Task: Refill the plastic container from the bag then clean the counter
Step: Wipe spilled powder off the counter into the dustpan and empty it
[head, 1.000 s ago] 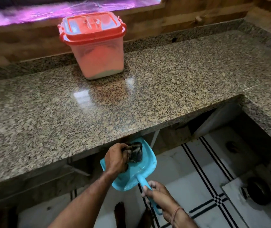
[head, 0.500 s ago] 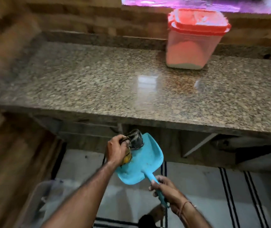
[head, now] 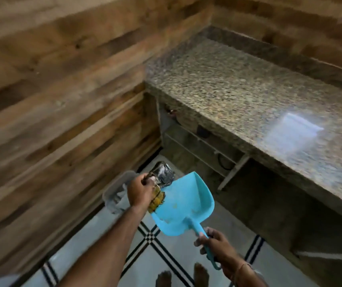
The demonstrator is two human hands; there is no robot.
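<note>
My right hand (head: pixel 215 243) grips the handle of a light blue dustpan (head: pixel 184 204), held level above the floor in front of the counter. My left hand (head: pixel 140 190) is closed on a dark, wet-looking cloth or scrubber (head: pixel 164 176) with a yellowish part under the palm, held at the dustpan's far left rim. The speckled granite counter (head: pixel 238 96) runs along the upper right and nothing stands on the part in view. The red-lidded plastic container is out of the frame.
A wood-panelled wall (head: pixel 62 90) fills the left side. A clear plastic bin (head: pixel 116 193) stands on the tiled floor (head: pixel 166 266) by the wall, partly behind my left hand. Open shelves (head: pixel 197 146) sit under the counter. My bare feet (head: pixel 186 276) show at the bottom edge.
My view has swung left, so the red-lidded container has left the frame and the wall and floor bin have come in. Both hands keep their grips, with dustpan and cloth held together.
</note>
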